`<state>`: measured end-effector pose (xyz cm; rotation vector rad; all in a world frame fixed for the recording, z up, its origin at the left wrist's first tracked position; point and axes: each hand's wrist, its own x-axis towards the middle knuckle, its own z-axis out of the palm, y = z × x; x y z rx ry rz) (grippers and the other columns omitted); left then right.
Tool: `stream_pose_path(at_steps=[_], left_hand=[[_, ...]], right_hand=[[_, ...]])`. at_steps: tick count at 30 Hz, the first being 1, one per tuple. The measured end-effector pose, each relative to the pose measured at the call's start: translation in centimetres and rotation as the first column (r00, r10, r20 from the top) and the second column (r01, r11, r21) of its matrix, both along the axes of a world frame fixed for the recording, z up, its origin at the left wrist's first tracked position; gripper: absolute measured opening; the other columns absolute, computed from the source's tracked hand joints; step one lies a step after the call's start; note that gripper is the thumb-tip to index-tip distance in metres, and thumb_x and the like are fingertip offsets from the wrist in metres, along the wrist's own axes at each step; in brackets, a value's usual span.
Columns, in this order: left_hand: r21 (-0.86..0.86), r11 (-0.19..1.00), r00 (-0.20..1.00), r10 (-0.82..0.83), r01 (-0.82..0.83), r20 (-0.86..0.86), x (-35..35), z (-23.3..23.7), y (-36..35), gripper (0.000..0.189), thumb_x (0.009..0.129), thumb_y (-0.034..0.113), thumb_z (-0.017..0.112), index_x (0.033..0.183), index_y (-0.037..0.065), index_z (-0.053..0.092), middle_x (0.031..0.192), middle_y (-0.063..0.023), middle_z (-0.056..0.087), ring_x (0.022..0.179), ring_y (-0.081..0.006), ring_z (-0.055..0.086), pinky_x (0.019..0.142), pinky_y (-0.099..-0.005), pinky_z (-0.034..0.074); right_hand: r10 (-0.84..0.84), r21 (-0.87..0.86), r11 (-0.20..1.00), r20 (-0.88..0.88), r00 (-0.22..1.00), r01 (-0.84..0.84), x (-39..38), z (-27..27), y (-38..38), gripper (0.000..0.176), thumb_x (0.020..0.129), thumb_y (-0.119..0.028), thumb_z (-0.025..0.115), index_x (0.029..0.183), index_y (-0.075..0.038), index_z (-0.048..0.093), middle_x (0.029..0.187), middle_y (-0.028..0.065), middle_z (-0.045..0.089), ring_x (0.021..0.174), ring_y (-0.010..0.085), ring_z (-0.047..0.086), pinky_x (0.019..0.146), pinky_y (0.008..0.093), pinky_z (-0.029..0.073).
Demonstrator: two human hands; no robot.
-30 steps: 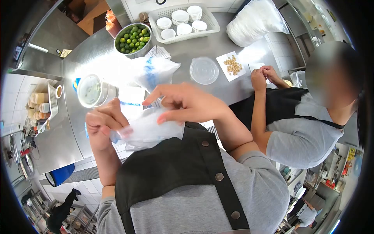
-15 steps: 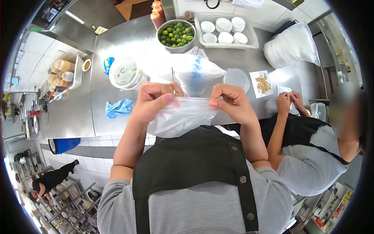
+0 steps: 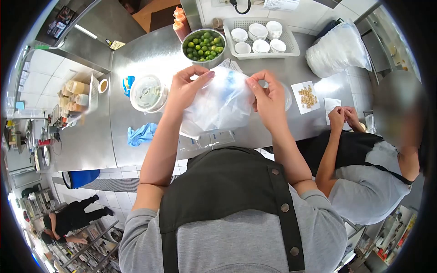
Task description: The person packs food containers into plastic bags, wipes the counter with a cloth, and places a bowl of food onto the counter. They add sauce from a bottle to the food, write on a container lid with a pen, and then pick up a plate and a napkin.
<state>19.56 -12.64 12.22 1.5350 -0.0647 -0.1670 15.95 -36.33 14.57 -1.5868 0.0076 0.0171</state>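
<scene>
A thin, translucent plastic bag hangs between my hands above the steel counter. My left hand pinches its upper left edge between thumb and fingers. On the other side, the fingers of my right hand close on the upper right edge. Faint blue print shows through near the top. Below it, a flat clear plastic piece with blue marks lies at the counter's front edge. Left of my left hand stands a round white tub with a clear lid; a blue cloth lies in front of it.
Limes fill a metal bowl at the back, beside orange squeeze bottles. A white basket holds stacked small white cups. To the right are small tan pieces on paper, a large plastic bag and a co-worker's hands.
Both my hands have moved up and away from my body, carrying the plastic bag, which now spreads wider. The flat plastic piece at the front edge has come into view.
</scene>
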Motion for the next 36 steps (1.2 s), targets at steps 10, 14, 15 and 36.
stream_pose_path(at_steps=[10,14,15,36], left_hand=[[-0.405,0.913,0.891,-0.226,0.052,-0.395,0.9,-3.5,0.0,0.026,0.098,0.017,0.059,0.118,0.001,0.065,0.104,-0.0054,0.071,0.093,-0.0115,0.067,0.082,-0.0299,0.057],[0.033,0.997,0.966,0.075,-0.069,-0.248,-0.5,-15.0,-2.0,0.030,0.096,0.016,0.054,0.120,-0.001,0.064,0.106,-0.0101,0.069,0.097,-0.0184,0.065,0.083,-0.0340,0.054],[0.143,0.983,0.977,0.138,-0.115,-0.161,-1.5,-15.0,-2.7,0.030,0.095,0.014,0.054,0.118,-0.002,0.064,0.104,-0.0097,0.069,0.095,-0.0192,0.065,0.081,-0.0341,0.053],[0.033,0.985,0.884,0.136,-0.168,0.448,-4.7,-11.3,-4.0,0.099,0.087,0.073,0.058,0.138,-0.009,0.037,0.117,-0.0115,0.052,0.076,-0.0141,0.050,0.056,-0.0260,0.044]], right_hand=[[0.200,0.223,0.959,-0.108,0.974,-0.173,4.5,-11.2,-0.5,0.007,0.093,-0.009,0.060,0.092,-0.003,0.062,0.077,0.0063,0.062,0.063,0.0183,0.058,0.058,0.0327,0.048],[-0.052,-0.229,0.966,0.296,0.954,0.124,3.6,-19.0,1.5,0.003,0.092,-0.001,0.055,0.094,0.000,0.056,0.082,0.0162,0.062,0.077,0.0349,0.061,0.070,0.0414,0.048],[-0.069,-0.225,0.963,0.325,0.943,0.148,3.4,-20.3,1.7,0.003,0.092,0.000,0.053,0.095,0.000,0.055,0.084,0.0183,0.062,0.080,0.0373,0.061,0.071,0.0425,0.048],[0.024,-0.029,1.000,0.464,0.886,-0.012,-0.7,-13.5,2.5,0.075,0.090,-0.041,0.071,0.143,0.000,0.039,0.133,0.0201,0.052,0.121,0.0346,0.051,0.102,0.0451,0.040]])
